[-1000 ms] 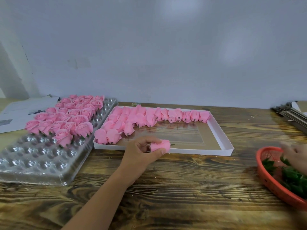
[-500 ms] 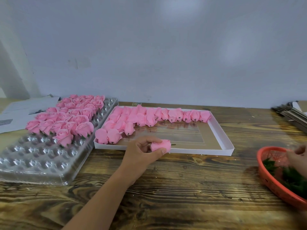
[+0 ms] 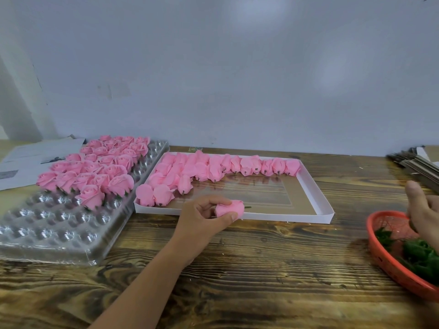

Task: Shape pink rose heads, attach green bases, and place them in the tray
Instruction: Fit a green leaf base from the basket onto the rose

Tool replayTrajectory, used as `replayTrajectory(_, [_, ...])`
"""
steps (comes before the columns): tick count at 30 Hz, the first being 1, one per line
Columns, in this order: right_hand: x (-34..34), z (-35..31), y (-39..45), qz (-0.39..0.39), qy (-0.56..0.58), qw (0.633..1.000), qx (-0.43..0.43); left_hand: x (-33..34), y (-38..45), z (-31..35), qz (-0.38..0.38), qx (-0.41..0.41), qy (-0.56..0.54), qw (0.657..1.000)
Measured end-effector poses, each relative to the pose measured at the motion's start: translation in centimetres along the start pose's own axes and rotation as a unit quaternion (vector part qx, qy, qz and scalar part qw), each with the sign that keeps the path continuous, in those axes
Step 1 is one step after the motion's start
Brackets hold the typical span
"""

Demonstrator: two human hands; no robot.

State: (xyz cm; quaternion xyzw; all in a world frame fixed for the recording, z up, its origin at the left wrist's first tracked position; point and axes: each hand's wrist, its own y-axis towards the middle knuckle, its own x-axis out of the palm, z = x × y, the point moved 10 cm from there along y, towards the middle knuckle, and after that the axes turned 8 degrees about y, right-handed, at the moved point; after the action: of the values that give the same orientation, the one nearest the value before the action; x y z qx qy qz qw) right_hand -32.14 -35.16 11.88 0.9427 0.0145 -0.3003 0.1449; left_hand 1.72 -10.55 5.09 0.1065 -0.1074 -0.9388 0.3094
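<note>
My left hand (image 3: 202, 217) grips a pink rose head (image 3: 231, 207) on its side just in front of the white box (image 3: 325, 210); a thin stub sticks out of the rose to the right. Several pink rose heads (image 3: 213, 166) lie in rows along the back and left of that box. A clear plastic tray (image 3: 47, 231) at the left carries several opened roses (image 3: 95, 167) in its far cells. My right hand (image 3: 420, 207) hovers over the red basket (image 3: 384, 260) of green bases (image 3: 420, 255); the frame edge cuts off its fingers.
Papers (image 3: 28, 160) lie at the far left behind the plastic tray. A stack of flat cardboard pieces (image 3: 415, 162) sits at the far right. The grey wall stands close behind the wooden table (image 3: 261, 269).
My right hand has lifted up and slightly left out of the basket. My left hand and its rose head have stayed in place.
</note>
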Motion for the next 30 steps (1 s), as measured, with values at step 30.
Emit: replayTrajectory(30, [18.8, -8.6, -10.9, -0.293, 0.235, 0.926, -0.035, -0.1, 0.2, -0.4, 0.002, -0.003, 0.002, 1.000])
